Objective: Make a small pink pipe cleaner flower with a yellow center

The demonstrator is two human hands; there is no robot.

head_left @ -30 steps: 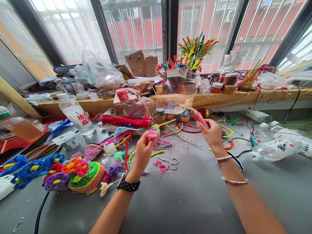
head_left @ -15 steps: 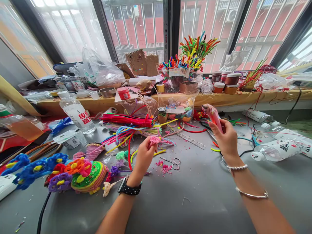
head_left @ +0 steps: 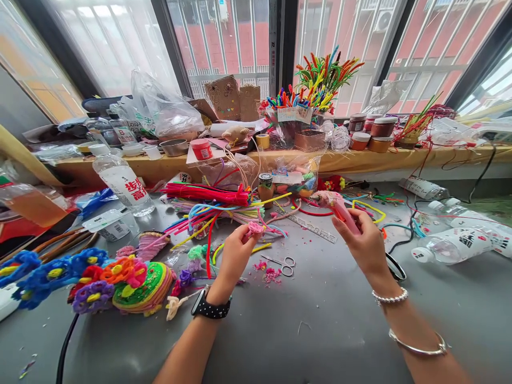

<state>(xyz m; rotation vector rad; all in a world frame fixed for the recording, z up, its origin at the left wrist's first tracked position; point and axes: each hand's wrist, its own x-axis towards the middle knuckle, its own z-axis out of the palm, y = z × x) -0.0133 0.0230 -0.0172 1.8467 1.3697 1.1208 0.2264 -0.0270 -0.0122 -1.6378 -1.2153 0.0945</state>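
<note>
My left hand [head_left: 236,253] pinches a small pink fuzzy flower [head_left: 256,229] between thumb and fingertips, above the grey table. In my right hand [head_left: 362,240] is a pink glue gun [head_left: 340,208], its nozzle pointing left, apart from the flower. Small scissors [head_left: 286,264] lie beside pink clippings [head_left: 270,273] between the hands. Behind my left hand rests a pile of pipe cleaners [head_left: 208,194], red ones on top.
Fuzzy flowers [head_left: 94,296] and a cone-shaped piece [head_left: 152,246] lie at the left, near an upright bottle [head_left: 124,184]. Bottles [head_left: 452,245] lie on the right. A metal ruler [head_left: 312,228] is behind the scissors. Jars [head_left: 382,128] and clutter line the sill.
The glue gun in my right hand has moved left and slightly down, closer to the pink flower, and its nozzle points more to the left. My left hand has barely moved.
</note>
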